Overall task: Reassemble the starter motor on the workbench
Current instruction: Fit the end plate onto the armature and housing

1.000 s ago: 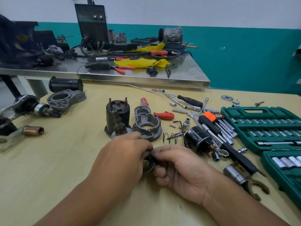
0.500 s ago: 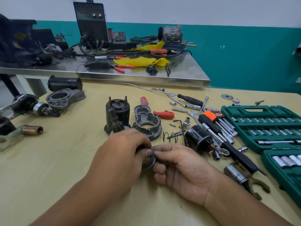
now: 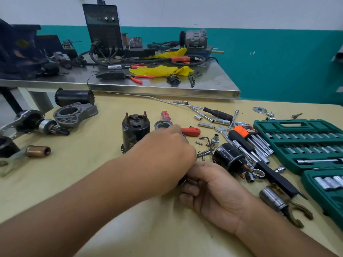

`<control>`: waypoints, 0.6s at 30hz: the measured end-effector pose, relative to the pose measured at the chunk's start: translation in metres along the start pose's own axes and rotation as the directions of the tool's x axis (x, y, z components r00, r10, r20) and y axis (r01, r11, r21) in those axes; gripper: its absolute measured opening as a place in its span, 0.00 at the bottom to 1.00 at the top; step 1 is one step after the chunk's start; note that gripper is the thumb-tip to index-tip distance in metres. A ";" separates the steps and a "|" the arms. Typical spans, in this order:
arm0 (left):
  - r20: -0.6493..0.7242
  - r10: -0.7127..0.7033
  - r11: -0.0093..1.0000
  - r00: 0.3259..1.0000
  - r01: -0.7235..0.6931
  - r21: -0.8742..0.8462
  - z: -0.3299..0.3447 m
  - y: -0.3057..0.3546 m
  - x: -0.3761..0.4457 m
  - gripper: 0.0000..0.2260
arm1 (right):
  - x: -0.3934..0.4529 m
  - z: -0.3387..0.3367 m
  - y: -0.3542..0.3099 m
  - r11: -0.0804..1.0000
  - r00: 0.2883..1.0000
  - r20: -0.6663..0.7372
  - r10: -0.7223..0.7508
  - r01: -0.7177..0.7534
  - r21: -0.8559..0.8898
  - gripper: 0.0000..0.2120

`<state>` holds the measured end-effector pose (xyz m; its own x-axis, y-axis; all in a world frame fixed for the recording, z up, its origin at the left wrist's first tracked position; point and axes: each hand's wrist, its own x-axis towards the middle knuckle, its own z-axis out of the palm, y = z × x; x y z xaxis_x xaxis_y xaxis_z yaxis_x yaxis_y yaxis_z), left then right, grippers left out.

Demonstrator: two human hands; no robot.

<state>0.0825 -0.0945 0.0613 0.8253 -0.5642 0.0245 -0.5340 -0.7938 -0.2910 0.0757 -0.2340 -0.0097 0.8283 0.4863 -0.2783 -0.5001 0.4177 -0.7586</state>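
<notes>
A bronze bush (image 3: 38,151) and nose housing (image 3: 75,114) are seen laid out at the table's (image 3: 83,164) left edge, seemingly awaiting refitting. The black motor body (image 3: 136,127) is stood upright at centre, terminals up. The left hand (image 3: 165,154) is blurred, reaching over the grey end cover (image 3: 163,124); its grip cannot be told. The right hand (image 3: 213,191) is curled on a small part, mostly hidden. The solenoid (image 3: 229,157) and socket set (image 3: 300,143) are kept within reach.
</notes>
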 end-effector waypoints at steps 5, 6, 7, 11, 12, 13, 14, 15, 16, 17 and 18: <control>0.049 0.095 0.986 0.994 -0.087 -0.140 -0.010 -0.024 0.024 0.08 | 0.001 0.001 0.000 0.999 0.998 -0.057 -0.040 0.041 0.019 0.05; 0.051 0.101 0.969 0.994 -0.086 -0.232 -0.010 -0.031 0.025 0.08 | 0.001 0.001 -0.001 0.999 0.998 -0.054 -0.043 0.043 0.003 0.05; 0.057 0.098 0.946 0.994 -0.075 -0.316 -0.010 -0.037 0.024 0.08 | 0.000 0.001 -0.002 0.999 0.998 -0.054 -0.044 0.043 -0.028 0.06; 0.017 0.048 0.864 0.999 -0.032 -0.502 -0.003 -0.053 0.012 0.08 | -0.001 0.003 -0.005 0.978 0.995 -0.072 -0.066 0.050 -0.204 0.05; -0.016 0.037 0.853 0.999 -0.040 -0.520 -0.002 -0.054 0.008 0.07 | -0.001 0.004 -0.004 0.966 0.993 -0.077 -0.087 0.065 -0.249 0.05; -0.056 0.029 0.852 0.998 -0.054 -0.521 0.000 -0.055 0.005 0.07 | -0.001 0.004 -0.003 0.953 0.991 -0.076 -0.113 0.086 -0.291 0.04; -0.082 0.025 0.859 0.996 -0.063 -0.507 0.002 -0.054 0.002 0.07 | -0.001 0.005 -0.003 0.938 0.988 -0.069 -0.140 0.110 -0.329 0.04; -0.087 0.019 0.875 0.996 -0.059 -0.481 0.003 -0.052 -0.001 0.07 | -0.001 0.006 -0.001 0.923 0.985 -0.058 -0.165 0.133 -0.362 0.04; -0.092 0.008 0.890 0.996 -0.049 -0.454 0.004 -0.051 -0.004 0.07 | -0.001 0.007 0.001 0.905 0.981 -0.049 -0.188 0.154 -0.396 0.05; -0.118 -0.009 0.897 0.993 -0.044 -0.440 0.003 -0.050 -0.009 0.07 | 0.000 0.009 0.002 0.887 0.977 -0.046 -0.211 0.171 -0.429 0.06; -0.156 -0.030 0.890 0.987 -0.045 -0.454 0.000 -0.052 -0.014 0.08 | 0.001 0.009 0.004 0.872 0.972 -0.054 -0.230 0.181 -0.455 0.07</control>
<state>0.0991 -0.0451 0.0765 0.8020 -0.5689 0.1819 -0.5957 -0.7842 0.1737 0.0725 -0.2251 -0.0075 0.9335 0.3349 -0.1278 -0.1712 0.1033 -0.9798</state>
